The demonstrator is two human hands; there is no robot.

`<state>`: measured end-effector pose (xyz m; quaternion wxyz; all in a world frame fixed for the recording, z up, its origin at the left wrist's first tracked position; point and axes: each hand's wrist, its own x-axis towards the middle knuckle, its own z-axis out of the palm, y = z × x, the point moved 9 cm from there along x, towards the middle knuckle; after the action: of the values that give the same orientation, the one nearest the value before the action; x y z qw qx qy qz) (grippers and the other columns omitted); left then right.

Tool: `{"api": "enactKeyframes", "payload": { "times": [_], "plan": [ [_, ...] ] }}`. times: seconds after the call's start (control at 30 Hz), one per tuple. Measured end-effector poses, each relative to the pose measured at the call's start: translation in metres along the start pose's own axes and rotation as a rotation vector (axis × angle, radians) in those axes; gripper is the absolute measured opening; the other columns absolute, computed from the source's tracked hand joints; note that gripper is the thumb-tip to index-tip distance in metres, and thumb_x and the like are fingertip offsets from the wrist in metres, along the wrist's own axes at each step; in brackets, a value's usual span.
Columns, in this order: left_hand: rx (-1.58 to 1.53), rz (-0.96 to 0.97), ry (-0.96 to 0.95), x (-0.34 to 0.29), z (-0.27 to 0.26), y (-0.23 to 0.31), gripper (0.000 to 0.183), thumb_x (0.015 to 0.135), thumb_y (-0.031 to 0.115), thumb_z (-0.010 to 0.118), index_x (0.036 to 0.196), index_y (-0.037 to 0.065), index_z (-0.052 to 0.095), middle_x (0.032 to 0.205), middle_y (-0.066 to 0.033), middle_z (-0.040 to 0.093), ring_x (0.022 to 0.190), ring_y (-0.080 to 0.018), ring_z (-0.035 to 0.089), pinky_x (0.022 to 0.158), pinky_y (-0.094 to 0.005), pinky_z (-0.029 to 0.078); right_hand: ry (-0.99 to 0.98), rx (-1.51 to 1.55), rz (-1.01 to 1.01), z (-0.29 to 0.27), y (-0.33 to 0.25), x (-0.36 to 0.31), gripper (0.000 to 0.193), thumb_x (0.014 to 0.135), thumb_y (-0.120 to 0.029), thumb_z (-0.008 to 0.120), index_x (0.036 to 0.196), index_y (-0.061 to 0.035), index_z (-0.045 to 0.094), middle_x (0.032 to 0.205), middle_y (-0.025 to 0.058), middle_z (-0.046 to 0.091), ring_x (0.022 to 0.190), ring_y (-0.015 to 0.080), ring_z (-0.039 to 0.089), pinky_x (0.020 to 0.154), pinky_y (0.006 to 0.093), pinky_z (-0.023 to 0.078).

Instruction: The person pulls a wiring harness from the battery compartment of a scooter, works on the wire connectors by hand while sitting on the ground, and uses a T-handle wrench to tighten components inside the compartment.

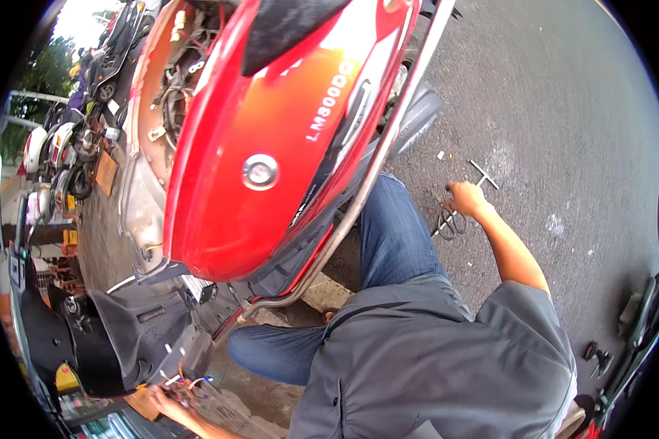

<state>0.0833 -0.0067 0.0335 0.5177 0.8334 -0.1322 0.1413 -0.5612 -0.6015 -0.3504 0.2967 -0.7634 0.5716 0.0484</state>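
Observation:
My right hand point(467, 199) reaches down to the asphalt on the right, fingers curled around the blade end of a pair of dark-handled scissors point(454, 224). Beside and partly under that hand lies a T-handle wrench point(484, 175), its shaft crossing close to the scissor loops. At the lower left, my left hand point(161, 401) has its fingers bent together beside loose coloured wires point(185, 382) under the scooter's dark front panel point(143, 322). What its fingertips pinch, if anything, is too small to make out. The red scooter body point(260, 139) stands before me, with its seat opening exposed.
A bent metal rail point(377, 157) runs along the scooter's near side. Other parked scooters point(58, 150) line the far left, near a brown board point(106, 173). Another vehicle point(641, 322) stands at the lower right. Small white bits point(441, 155) dot the asphalt.

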Motion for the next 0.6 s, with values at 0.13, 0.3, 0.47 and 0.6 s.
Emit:
{"api": "enactKeyframes", "payload": {
  "times": [0.13, 0.3, 0.47, 0.6],
  "plan": [
    [0.033, -0.252, 0.066, -0.056, -0.026, -0.118, 0.013, 0.095, 0.019, 0.058, 0.090, 0.008, 0.054, 0.071, 0.0001, 0.052, 0.050, -0.0081, 0.043, 0.041, -0.0233, 0.033, 0.120, 0.505, -0.224, -0.067, -0.050, 0.000, 0.044, 0.088, -0.040, 0.067, 0.110, -0.0020, 0.063, 0.095, 0.0213, 0.069, 0.092, 0.0349, 0.069, 0.081, 0.0431, 0.052],
    [0.195, -0.448, 0.131, -0.100, -0.066, -0.214, 0.016, 0.088, 0.016, 0.058, 0.092, 0.001, 0.058, 0.076, -0.0102, 0.060, 0.065, -0.0202, 0.059, 0.049, -0.0321, 0.049, 0.201, 0.545, -0.392, -0.114, -0.137, -0.006, 0.037, 0.092, -0.032, 0.066, 0.109, 0.0006, 0.063, 0.079, 0.0171, 0.066, 0.079, 0.0241, 0.069, 0.073, 0.0366, 0.052],
    [0.088, -0.676, 0.222, -0.201, -0.099, -0.299, 0.007, 0.085, 0.007, 0.059, 0.087, 0.001, 0.059, 0.068, -0.0081, 0.061, 0.051, -0.0181, 0.057, 0.042, -0.0305, 0.042, 0.176, 0.942, -0.394, -0.143, -0.163, -0.037, 0.022, 0.094, -0.019, 0.063, 0.101, 0.0017, 0.063, 0.078, 0.0032, 0.061, 0.068, 0.0104, 0.054, 0.064, 0.0264, 0.044],
    [0.144, -0.886, 0.231, -0.318, -0.108, -0.368, 0.012, 0.082, 0.009, 0.060, 0.083, -0.002, 0.063, 0.070, -0.0104, 0.065, 0.059, -0.0200, 0.062, 0.051, -0.0347, 0.050, 0.373, 0.956, -0.346, -0.171, -0.161, -0.055, 0.024, 0.097, -0.021, 0.059, 0.108, -0.0003, 0.059, 0.084, 0.0039, 0.059, 0.071, 0.0104, 0.051, 0.066, 0.0258, 0.042]
  ]
}}
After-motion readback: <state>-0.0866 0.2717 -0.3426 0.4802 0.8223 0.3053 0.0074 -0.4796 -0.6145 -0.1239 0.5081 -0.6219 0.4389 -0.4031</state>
